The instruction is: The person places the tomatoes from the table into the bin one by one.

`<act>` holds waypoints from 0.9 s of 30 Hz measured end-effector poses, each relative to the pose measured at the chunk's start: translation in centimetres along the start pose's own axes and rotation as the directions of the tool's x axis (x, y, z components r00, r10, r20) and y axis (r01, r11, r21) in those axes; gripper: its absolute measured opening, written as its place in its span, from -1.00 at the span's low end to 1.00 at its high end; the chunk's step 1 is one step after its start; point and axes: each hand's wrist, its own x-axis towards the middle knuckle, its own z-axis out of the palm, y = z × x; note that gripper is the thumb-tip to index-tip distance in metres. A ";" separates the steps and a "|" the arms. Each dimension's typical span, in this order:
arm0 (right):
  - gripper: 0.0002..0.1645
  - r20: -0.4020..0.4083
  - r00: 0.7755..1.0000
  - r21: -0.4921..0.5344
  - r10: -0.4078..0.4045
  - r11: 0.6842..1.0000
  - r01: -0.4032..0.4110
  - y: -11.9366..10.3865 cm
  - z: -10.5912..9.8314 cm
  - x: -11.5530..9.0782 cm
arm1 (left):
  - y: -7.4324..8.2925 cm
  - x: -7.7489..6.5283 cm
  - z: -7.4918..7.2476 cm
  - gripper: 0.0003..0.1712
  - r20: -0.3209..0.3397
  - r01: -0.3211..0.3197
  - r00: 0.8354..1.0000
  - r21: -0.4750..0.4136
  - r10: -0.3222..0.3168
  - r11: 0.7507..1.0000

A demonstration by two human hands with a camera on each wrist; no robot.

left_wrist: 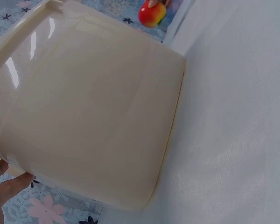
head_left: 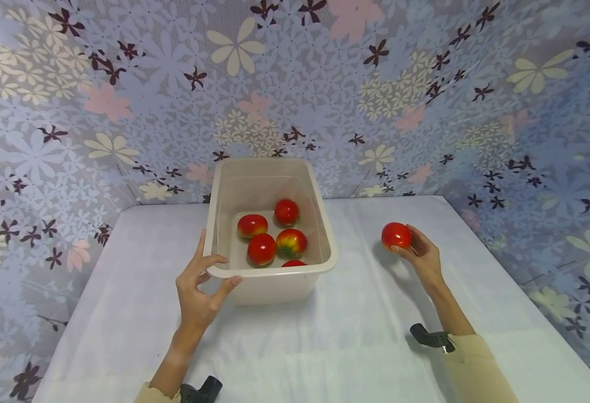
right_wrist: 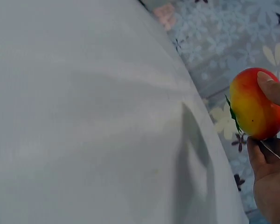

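A cream plastic bin [head_left: 275,285] stands on the table with several red tomatoes [head_left: 262,249] inside, some with yellow patches. My left hand [head_left: 196,288] grips its near left corner, the thumb along the front and a finger over the rim. In the left wrist view the bin's outer wall [left_wrist: 93,107] fills much of the picture, with fingertips [left_wrist: 14,186] at its edge. To the right of the bin, my right hand [head_left: 424,258] holds another tomato [head_left: 396,236] between thumb and fingers. Seen from the right wrist, that tomato [right_wrist: 254,105] is red and yellow with a green leafy top.
A white cloth [head_left: 355,336] covers the table. Flowered fabric [head_left: 295,84] hangs behind the table and along both sides, close behind the bin. Dark wrist straps [head_left: 431,336] show at the sleeves.
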 end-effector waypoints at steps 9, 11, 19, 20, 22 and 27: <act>-0.16 0.074 0.996 -0.040 -0.045 0.998 0.048 -1.8 2.0 0.4 | 0.1 0.1 -0.1 -0.61 0.005 0.016 1.000 0.000 -0.016 1.000; -0.16 0.088 0.995 -0.047 -0.050 0.997 0.054 -2.1 2.4 0.4 | 0.0 0.1 -0.1 -0.61 0.004 0.017 1.000 0.000 -0.017 1.000; -0.17 0.120 0.988 -0.008 -0.097 0.995 0.099 -3.3 3.3 0.6 | -0.4 -0.1 0.1 -0.61 -0.009 0.002 1.000 0.008 -0.002 1.000; -0.18 0.120 0.987 -0.001 -0.107 0.994 0.108 -3.6 3.4 0.6 | -0.4 -0.1 0.1 -0.61 -0.010 0.001 1.000 0.008 -0.001 1.000; -0.20 0.126 0.984 0.013 -0.128 0.992 0.127 -4.1 3.7 0.7 | -0.4 -0.1 0.1 -0.62 -0.011 0.000 1.000 0.011 0.000 1.000; -0.23 0.158 0.969 0.046 -0.192 0.981 0.187 -5.8 4.6 1.2 | -0.3 -0.2 0.1 -0.62 -0.014 0.003 1.000 0.016 -0.003 1.000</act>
